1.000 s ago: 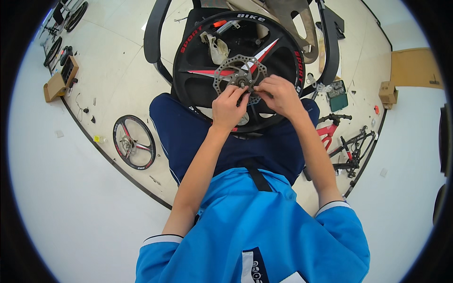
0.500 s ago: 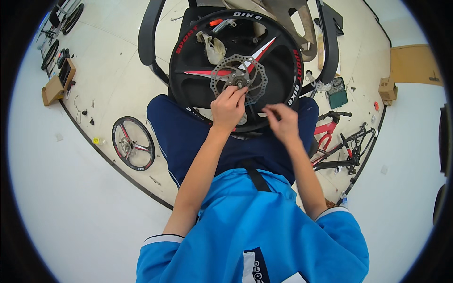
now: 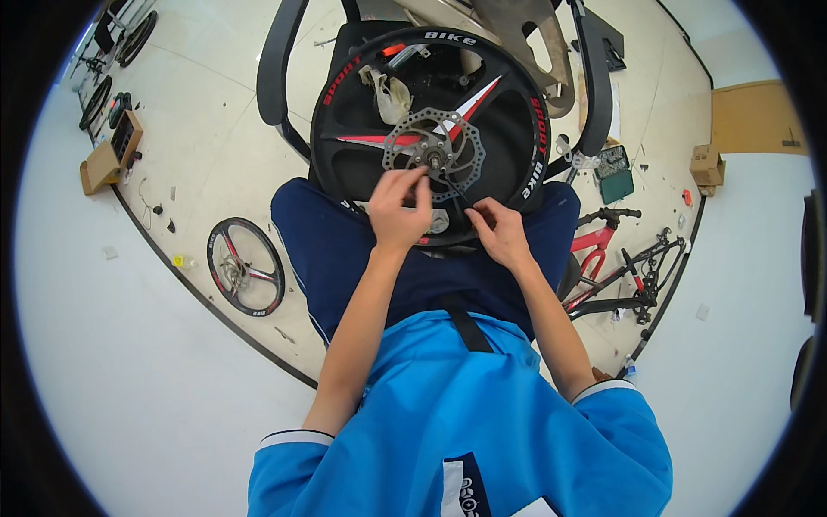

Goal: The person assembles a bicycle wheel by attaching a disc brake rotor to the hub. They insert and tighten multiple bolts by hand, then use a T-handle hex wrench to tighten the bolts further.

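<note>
A black bicycle wheel (image 3: 345,168) with red and white spoke accents lies across my lap and the chair seat, a silver disc brake rotor (image 3: 472,155) at its hub. Just below the axle (image 3: 434,160), my left hand (image 3: 400,207) has thumb and index fingertip close together; anything between them is too small to make out. My right hand (image 3: 500,231) is closed in a pinch on a thin dark hex key (image 3: 457,191), which slants up toward the rotor's lower edge.
A crumpled pale glove (image 3: 392,96) and a red-and-silver tool (image 3: 405,53) lie within the wheel's outline. Black armrests (image 3: 274,77) flank it. On the floor are another wheel (image 3: 245,267), a red bike frame (image 3: 593,254), a green case (image 3: 616,186) and cardboard boxes (image 3: 708,164).
My left hand has drawn back from the axle, down and left. My right hand has moved left and slightly down, and the hex key now shows clearly, reaching to the rotor.
</note>
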